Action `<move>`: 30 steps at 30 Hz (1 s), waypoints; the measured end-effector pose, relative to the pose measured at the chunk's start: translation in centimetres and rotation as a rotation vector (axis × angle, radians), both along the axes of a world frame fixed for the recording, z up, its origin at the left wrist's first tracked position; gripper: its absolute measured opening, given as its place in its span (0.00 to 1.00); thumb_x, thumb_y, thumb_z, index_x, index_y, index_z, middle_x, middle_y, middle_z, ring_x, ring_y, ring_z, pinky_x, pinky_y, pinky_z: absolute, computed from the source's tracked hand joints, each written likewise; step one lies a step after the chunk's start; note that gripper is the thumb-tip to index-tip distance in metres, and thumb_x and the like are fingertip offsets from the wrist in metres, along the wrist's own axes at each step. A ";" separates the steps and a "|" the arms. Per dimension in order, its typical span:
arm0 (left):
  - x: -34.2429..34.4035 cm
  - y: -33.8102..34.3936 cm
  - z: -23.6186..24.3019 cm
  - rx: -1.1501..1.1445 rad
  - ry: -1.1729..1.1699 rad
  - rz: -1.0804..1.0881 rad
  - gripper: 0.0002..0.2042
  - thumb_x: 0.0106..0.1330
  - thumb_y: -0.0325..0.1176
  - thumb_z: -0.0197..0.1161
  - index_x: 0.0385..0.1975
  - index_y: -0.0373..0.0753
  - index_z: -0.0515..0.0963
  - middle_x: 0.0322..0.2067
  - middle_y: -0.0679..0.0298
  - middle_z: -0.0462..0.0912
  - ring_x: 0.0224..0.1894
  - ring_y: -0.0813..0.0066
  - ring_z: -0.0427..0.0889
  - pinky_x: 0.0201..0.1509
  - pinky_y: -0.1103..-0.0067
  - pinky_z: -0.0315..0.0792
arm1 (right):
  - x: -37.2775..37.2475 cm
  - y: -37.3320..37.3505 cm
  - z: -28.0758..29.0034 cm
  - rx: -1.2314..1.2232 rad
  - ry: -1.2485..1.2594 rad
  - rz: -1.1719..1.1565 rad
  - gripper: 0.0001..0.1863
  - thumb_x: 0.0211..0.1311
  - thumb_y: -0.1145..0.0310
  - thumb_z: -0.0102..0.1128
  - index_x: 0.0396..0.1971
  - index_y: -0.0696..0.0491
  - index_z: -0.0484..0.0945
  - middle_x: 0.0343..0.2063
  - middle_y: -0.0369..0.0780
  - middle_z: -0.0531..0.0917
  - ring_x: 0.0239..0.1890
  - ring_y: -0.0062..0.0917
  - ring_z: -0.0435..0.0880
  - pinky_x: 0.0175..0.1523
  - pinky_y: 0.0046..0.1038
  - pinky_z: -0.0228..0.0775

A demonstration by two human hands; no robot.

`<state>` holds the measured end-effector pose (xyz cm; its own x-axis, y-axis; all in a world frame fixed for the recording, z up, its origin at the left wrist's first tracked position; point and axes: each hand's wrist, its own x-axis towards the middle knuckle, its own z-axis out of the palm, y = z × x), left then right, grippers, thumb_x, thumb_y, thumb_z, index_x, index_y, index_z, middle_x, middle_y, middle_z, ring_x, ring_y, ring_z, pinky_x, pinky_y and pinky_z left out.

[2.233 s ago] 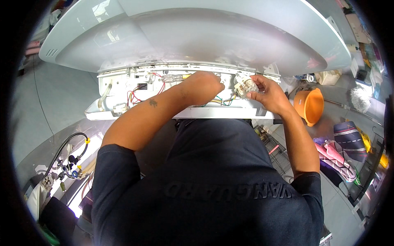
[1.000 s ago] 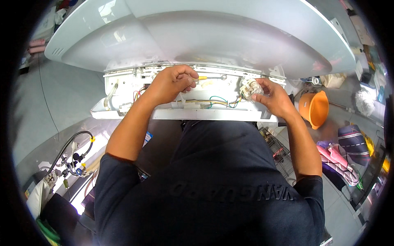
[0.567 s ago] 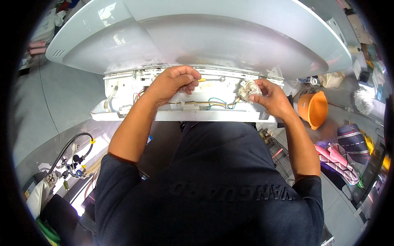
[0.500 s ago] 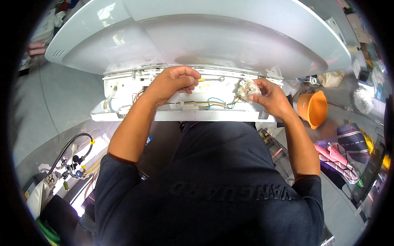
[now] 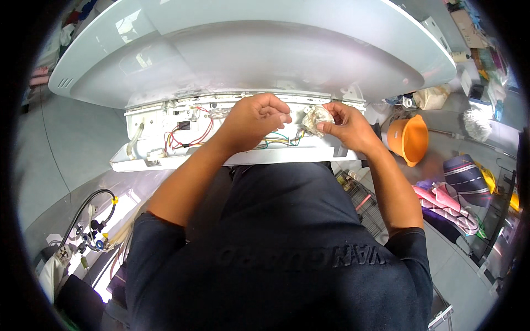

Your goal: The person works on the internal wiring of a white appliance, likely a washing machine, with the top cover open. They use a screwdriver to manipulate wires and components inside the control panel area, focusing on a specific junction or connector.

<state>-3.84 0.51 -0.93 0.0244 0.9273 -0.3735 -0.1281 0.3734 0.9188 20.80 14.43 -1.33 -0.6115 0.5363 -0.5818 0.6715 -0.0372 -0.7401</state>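
Fingers and thumb of the right hand [image 5: 351, 129] pinch the right side of a whitish part [image 5: 317, 118], which shows between the two hands, over the white tray [image 5: 276, 157]. Just below and left of those fingertips, thin coloured wires [image 5: 298, 137] bend toward the part; whether they join it is too small to tell. Across the gap, the left hand [image 5: 253, 122] has its fingers loosely curled, thumb near the forefinger, apart from the part; I cannot tell whether they hold anything. Farther left of them lie red wires [image 5: 208, 130]. A light, steady pinch at the part's edge seems best, with the nearby wires slack and clear of the fingertips, leaving the side facing the left fingers uncovered.
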 end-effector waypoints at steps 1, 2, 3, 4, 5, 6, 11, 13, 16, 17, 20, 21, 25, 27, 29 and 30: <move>0.3 0.2 -0.1 0.008 0.007 0.001 0.10 0.70 0.27 0.64 0.46 0.30 0.78 0.42 0.54 0.87 0.46 0.72 0.86 0.52 0.77 0.80 | -0.1 0.0 0.1 0.006 -0.007 0.006 0.22 0.62 0.71 0.73 0.53 0.59 0.78 0.39 0.34 0.85 0.40 0.15 0.79 0.49 0.22 0.72; 0.6 0.3 -0.3 0.015 0.015 0.002 0.09 0.70 0.27 0.64 0.46 0.30 0.78 0.42 0.55 0.88 0.46 0.73 0.86 0.52 0.77 0.80 | 0.0 0.0 0.2 -0.004 0.008 0.007 0.22 0.62 0.71 0.73 0.54 0.59 0.78 0.40 0.34 0.85 0.40 0.15 0.79 0.49 0.22 0.72; 0.9 0.5 -0.3 0.023 0.022 0.003 0.09 0.70 0.27 0.64 0.45 0.30 0.78 0.42 0.55 0.88 0.46 0.73 0.86 0.52 0.78 0.80 | 0.0 0.0 0.3 -0.014 0.023 0.009 0.22 0.62 0.71 0.73 0.54 0.59 0.78 0.40 0.34 0.85 0.41 0.15 0.79 0.50 0.22 0.72; 1.0 0.6 -0.2 0.035 0.028 -0.004 0.08 0.70 0.27 0.65 0.44 0.31 0.78 0.41 0.56 0.88 0.45 0.74 0.86 0.51 0.79 0.80 | 0.0 0.0 0.3 -0.024 0.038 0.011 0.22 0.62 0.71 0.72 0.54 0.59 0.77 0.40 0.34 0.85 0.41 0.16 0.79 0.50 0.23 0.72; 1.2 0.6 0.2 0.046 0.033 -0.011 0.08 0.70 0.27 0.65 0.44 0.31 0.78 0.40 0.57 0.88 0.45 0.75 0.86 0.51 0.79 0.79 | 0.0 0.0 0.4 -0.018 0.046 0.011 0.22 0.62 0.72 0.72 0.55 0.59 0.77 0.41 0.34 0.84 0.42 0.16 0.79 0.51 0.23 0.72; 1.3 0.6 0.4 0.057 0.039 -0.018 0.08 0.70 0.27 0.65 0.43 0.31 0.78 0.40 0.58 0.88 0.44 0.76 0.86 0.50 0.80 0.79 | 0.0 -0.1 0.5 -0.013 0.055 0.012 0.22 0.62 0.72 0.72 0.55 0.59 0.77 0.42 0.34 0.84 0.43 0.17 0.79 0.52 0.23 0.72; 1.8 0.5 0.2 0.108 0.064 -0.018 0.07 0.68 0.28 0.67 0.40 0.31 0.81 0.32 0.64 0.86 0.37 0.82 0.83 0.43 0.82 0.76 | 0.2 -0.1 0.5 -0.002 0.107 0.023 0.25 0.60 0.74 0.73 0.57 0.59 0.76 0.45 0.35 0.84 0.47 0.19 0.79 0.57 0.25 0.72; 1.9 0.3 0.1 0.116 0.047 -0.038 0.07 0.68 0.28 0.67 0.39 0.31 0.81 0.34 0.63 0.86 0.39 0.82 0.83 0.45 0.82 0.77 | 0.4 -0.1 0.0 -0.010 0.139 0.023 0.26 0.59 0.74 0.74 0.57 0.59 0.76 0.46 0.35 0.84 0.48 0.19 0.79 0.57 0.25 0.72; 2.1 -0.1 -0.6 0.116 -0.045 -0.059 0.07 0.69 0.28 0.67 0.41 0.31 0.82 0.37 0.62 0.87 0.42 0.80 0.84 0.50 0.81 0.78 | 0.3 -0.2 0.3 0.012 0.100 0.027 0.26 0.59 0.74 0.74 0.57 0.59 0.76 0.46 0.36 0.84 0.48 0.19 0.79 0.58 0.25 0.72; 2.3 -0.1 -0.7 0.119 -0.058 -0.063 0.07 0.69 0.28 0.67 0.41 0.31 0.82 0.37 0.61 0.87 0.42 0.80 0.84 0.50 0.81 0.78 | 0.4 -0.2 0.2 0.014 0.105 0.023 0.26 0.59 0.74 0.74 0.57 0.59 0.76 0.46 0.35 0.84 0.48 0.20 0.79 0.57 0.25 0.72; 2.6 -0.1 -0.8 0.121 -0.058 -0.068 0.07 0.70 0.28 0.66 0.42 0.31 0.82 0.38 0.61 0.87 0.41 0.81 0.84 0.50 0.80 0.78 | 0.5 -0.2 0.0 0.012 0.104 0.015 0.26 0.60 0.74 0.74 0.57 0.59 0.76 0.45 0.35 0.84 0.47 0.19 0.80 0.56 0.24 0.72; 2.7 -0.1 -0.8 0.120 -0.050 -0.070 0.07 0.70 0.27 0.66 0.42 0.31 0.82 0.38 0.61 0.87 0.41 0.80 0.84 0.51 0.80 0.78 | 0.4 -0.2 0.3 0.007 0.094 0.015 0.25 0.60 0.74 0.74 0.57 0.59 0.76 0.45 0.35 0.84 0.47 0.19 0.80 0.56 0.24 0.72; 3.0 0.4 -0.9 0.098 -0.016 -0.059 0.09 0.70 0.28 0.66 0.44 0.30 0.82 0.37 0.61 0.87 0.41 0.80 0.84 0.50 0.80 0.78 | 0.3 -0.3 0.2 -0.004 0.068 -0.001 0.25 0.60 0.73 0.74 0.56 0.59 0.76 0.44 0.35 0.84 0.45 0.18 0.80 0.54 0.23 0.72; 3.1 0.8 -1.0 0.075 0.025 -0.066 0.10 0.69 0.29 0.67 0.44 0.30 0.82 0.37 0.61 0.87 0.41 0.80 0.84 0.49 0.81 0.78 | 0.4 -0.3 0.0 -0.004 0.084 -0.013 0.25 0.60 0.73 0.74 0.56 0.59 0.76 0.43 0.35 0.84 0.45 0.17 0.79 0.53 0.23 0.72; 3.1 1.1 -1.2 0.064 0.053 -0.063 0.10 0.69 0.29 0.66 0.45 0.30 0.82 0.37 0.61 0.87 0.41 0.80 0.84 0.48 0.81 0.78 | 0.4 -0.4 0.0 -0.017 0.102 -0.020 0.24 0.60 0.73 0.74 0.55 0.59 0.76 0.43 0.35 0.84 0.44 0.17 0.79 0.52 0.22 0.72; 3.1 1.2 -1.3 0.058 0.068 -0.061 0.10 0.69 0.29 0.66 0.45 0.30 0.82 0.37 0.61 0.87 0.41 0.80 0.84 0.48 0.81 0.78 | 0.3 -0.4 0.2 -0.029 0.111 -0.022 0.24 0.60 0.72 0.74 0.55 0.59 0.76 0.42 0.35 0.84 0.44 0.17 0.79 0.52 0.22 0.72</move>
